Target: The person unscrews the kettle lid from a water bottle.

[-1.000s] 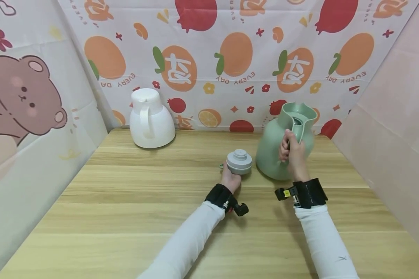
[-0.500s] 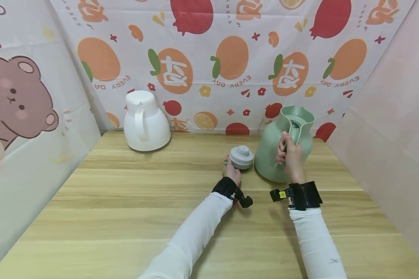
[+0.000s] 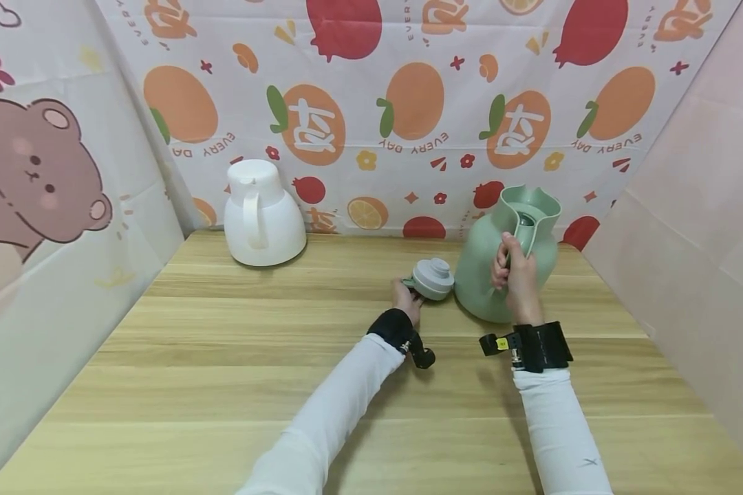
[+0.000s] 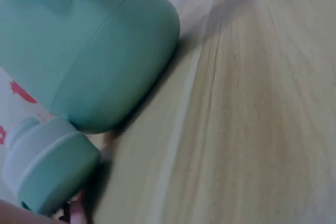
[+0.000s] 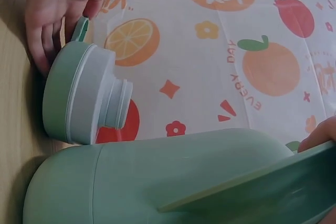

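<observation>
On the right of the head view stands a green vacuum jug [image 3: 478, 275], its top uncovered. My right hand [image 3: 521, 282] grips its handle [image 5: 273, 177], the fingers curled round it. Left of the jug is its lid [image 3: 434, 278], turned over, grey plug side up and green top facing down, slightly tilted. My left hand [image 3: 405, 302] holds the lid from its left side near the green tab [image 5: 80, 29], with fingers reaching under the edge. In the right wrist view the lid's rim comes right up to the jug's base.
A white jug [image 3: 264, 230] with its lid on stands at the back left of the wooden table [image 3: 223, 385]. A fruit-print cloth [image 3: 371, 124] hangs right behind the table, with side cloths at left and right.
My left hand has shifted the lid slightly rightward, close to the green jug, and now sits more to the lid's left, with the tab showing. The right hand keeps its grip.
</observation>
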